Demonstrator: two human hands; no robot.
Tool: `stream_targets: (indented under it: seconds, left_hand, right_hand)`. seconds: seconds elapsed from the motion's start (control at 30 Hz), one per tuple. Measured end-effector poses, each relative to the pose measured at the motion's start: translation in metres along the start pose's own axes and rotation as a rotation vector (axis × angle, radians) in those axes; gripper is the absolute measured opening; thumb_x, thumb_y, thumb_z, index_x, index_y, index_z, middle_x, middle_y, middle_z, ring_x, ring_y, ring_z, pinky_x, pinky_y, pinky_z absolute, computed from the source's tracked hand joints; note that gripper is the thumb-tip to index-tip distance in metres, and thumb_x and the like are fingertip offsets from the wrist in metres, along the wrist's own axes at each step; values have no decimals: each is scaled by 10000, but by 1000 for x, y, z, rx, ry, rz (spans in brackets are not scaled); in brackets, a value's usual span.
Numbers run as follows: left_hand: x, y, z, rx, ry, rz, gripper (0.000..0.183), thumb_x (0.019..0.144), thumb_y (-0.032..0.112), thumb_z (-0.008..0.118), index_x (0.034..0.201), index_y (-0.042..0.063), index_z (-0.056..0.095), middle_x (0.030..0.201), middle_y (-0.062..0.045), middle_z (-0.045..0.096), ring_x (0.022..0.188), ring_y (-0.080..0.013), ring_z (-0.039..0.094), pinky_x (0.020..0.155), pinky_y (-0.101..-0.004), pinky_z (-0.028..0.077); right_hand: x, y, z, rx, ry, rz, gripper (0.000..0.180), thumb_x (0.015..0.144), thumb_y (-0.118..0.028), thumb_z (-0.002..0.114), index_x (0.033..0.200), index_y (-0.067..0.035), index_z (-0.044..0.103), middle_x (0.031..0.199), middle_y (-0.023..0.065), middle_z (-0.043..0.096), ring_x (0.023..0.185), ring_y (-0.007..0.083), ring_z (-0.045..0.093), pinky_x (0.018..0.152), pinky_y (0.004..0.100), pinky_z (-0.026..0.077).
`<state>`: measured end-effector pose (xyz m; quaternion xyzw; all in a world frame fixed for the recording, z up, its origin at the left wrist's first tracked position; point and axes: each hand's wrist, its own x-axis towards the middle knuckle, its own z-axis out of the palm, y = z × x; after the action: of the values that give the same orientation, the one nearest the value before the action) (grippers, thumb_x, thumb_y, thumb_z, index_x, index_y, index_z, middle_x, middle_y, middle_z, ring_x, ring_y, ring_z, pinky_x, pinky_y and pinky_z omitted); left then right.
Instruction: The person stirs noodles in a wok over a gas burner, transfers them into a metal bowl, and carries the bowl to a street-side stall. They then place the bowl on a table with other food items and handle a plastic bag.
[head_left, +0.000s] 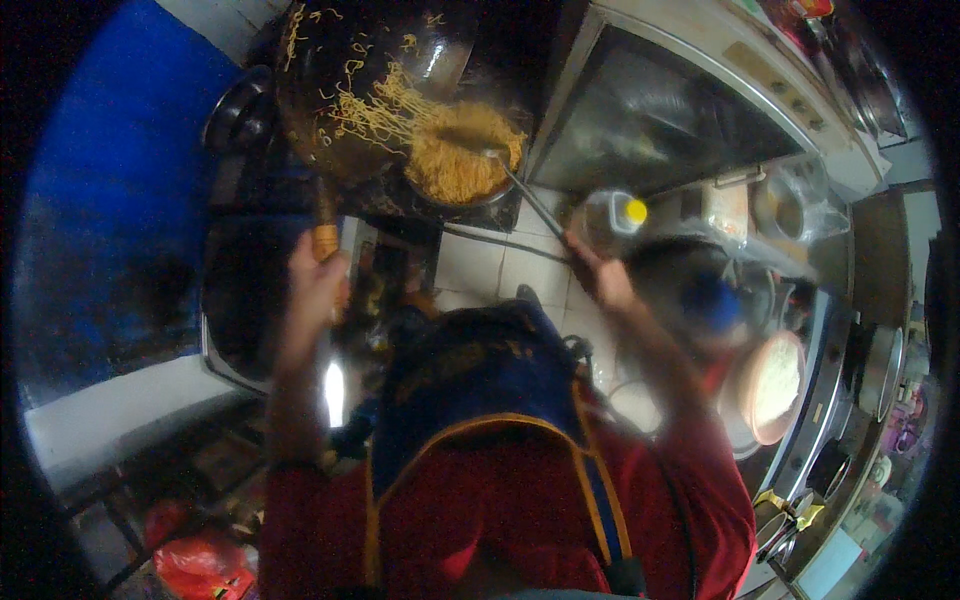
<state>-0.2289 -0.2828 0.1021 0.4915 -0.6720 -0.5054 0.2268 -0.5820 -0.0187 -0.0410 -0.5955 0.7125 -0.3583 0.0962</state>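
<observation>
My left hand (319, 274) grips the wooden handle (325, 238) of a large dark wok (307, 142). The wok is tilted, and strands of yellow noodles (367, 109) trail over its inner surface. At its lower right, a heap of noodles (457, 169) fills a round container (491, 196), whose near rim alone shows. My right hand (604, 274) holds the metal shaft of a long-handled utensil (536, 206). The utensil's blurred head lies over the noodle heap, so I cannot tell whether it is a ladle or a spatula.
Close to my right hand stands a clear plastic jug with a yellow cap (635, 212). A pink-rimmed bowl of white contents (776, 386) is farther right. Beyond the jug is a large steel-and-glass appliance (660, 112). A blue panel (112, 225) bounds the left; a red plastic bag (202, 562) lies lower left.
</observation>
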Motion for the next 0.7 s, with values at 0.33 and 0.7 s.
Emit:
stream_targets:
  seconds: [0.33, 0.7]
  left_hand:
    - [0, 13, 3, -26, -34, -52, 194, 861, 125, 604, 1009, 73, 490, 662, 9, 497, 463, -78, 479, 403, -237, 403]
    - [0, 9, 4, -123, -38, 1, 208, 834, 116, 614, 998, 82, 491, 656, 10, 497, 466, -82, 480, 394, -256, 416]
  right_hand:
    - [-4, 4, -3, 202, -70, 148, 532, 834, -58, 644, 1341, -147, 513, 1112, 207, 636, 981, 400, 621, 826, 439, 509]
    - [29, 17, 0, 347, -46, 327, 570, 830, -57, 660, 1360, -195, 503, 1003, 239, 637, 807, 380, 629, 708, 433, 501]
